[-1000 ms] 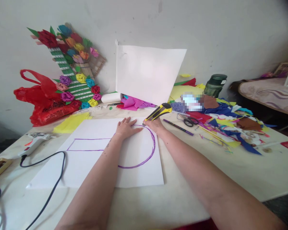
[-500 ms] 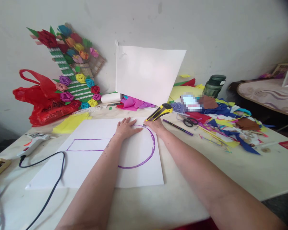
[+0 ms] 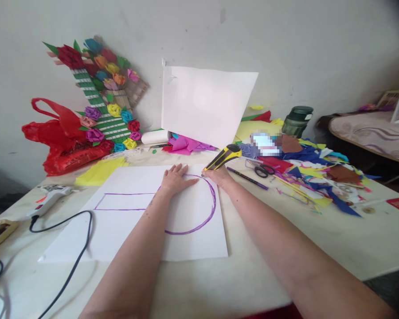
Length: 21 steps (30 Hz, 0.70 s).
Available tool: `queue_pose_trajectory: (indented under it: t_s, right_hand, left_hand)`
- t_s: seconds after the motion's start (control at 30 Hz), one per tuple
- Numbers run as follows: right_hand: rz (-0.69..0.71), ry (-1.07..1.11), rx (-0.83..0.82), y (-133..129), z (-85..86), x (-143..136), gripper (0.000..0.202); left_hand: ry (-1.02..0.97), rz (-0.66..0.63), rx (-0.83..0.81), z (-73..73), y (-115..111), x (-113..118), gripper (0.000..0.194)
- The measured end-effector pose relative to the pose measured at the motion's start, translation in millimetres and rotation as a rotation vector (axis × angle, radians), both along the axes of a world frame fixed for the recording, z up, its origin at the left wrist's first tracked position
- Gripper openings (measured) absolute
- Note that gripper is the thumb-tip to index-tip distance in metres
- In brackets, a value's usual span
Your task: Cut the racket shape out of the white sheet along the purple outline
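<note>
A white board [image 3: 193, 246] lies flat on the table, bearing a purple-outlined rectangle and a large purple circle [image 3: 214, 206] at its right. My left hand [image 3: 175, 179] rests on the board with fingers spread, at the circle's upper left. In my right hand [image 3: 217, 175] is a yellow and black utility knife [image 3: 224, 157], its tip down at the top of the circle's outline. The knife leans up to the right. Where the blade meets the board is too small to make out.
A glue gun [image 3: 49, 199] with a black cable lies left. Behind stand a red bag [image 3: 63, 146], paper flowers [image 3: 101, 110] and a white sheet [image 3: 206, 104]. Right are a purple pen [image 3: 248, 178], scissors [image 3: 264, 170], coloured scraps [image 3: 319, 177] and a green bottle [image 3: 297, 121].
The knife and my right hand have shifted slightly right and down along the circle's outline. My left hand stays pressed on the board. The whole view has moved a little.
</note>
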State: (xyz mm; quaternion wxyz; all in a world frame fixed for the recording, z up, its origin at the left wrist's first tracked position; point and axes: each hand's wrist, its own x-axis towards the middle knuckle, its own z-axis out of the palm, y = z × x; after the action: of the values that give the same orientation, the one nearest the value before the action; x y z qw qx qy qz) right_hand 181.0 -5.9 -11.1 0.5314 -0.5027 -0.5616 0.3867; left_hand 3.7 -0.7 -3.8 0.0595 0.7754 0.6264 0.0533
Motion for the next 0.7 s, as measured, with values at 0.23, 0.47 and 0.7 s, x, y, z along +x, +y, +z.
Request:
queue_pose_trajectory:
  t_s: [0.23, 0.47, 0.7]
  right_hand:
    - [0.022, 0.014, 0.048, 1.7, 0.8, 1.7, 0.004]
    - [-0.014, 0.2, 0.104, 5.0, 12.2, 9.9, 0.006]
    - [0.055, 0.15, 0.071, 15.0, 9.2, -3.3, 0.01]
  left_hand:
    - [-0.021, 0.012, 0.021, 1.2, -2.4, 2.0, 0.1]
    - [-0.066, 0.033, 0.016, -0.9, -0.6, 1.2, 0.106]
    - [-0.091, 0.016, 0.016, 1.5, 0.5, 1.1, 0.107]
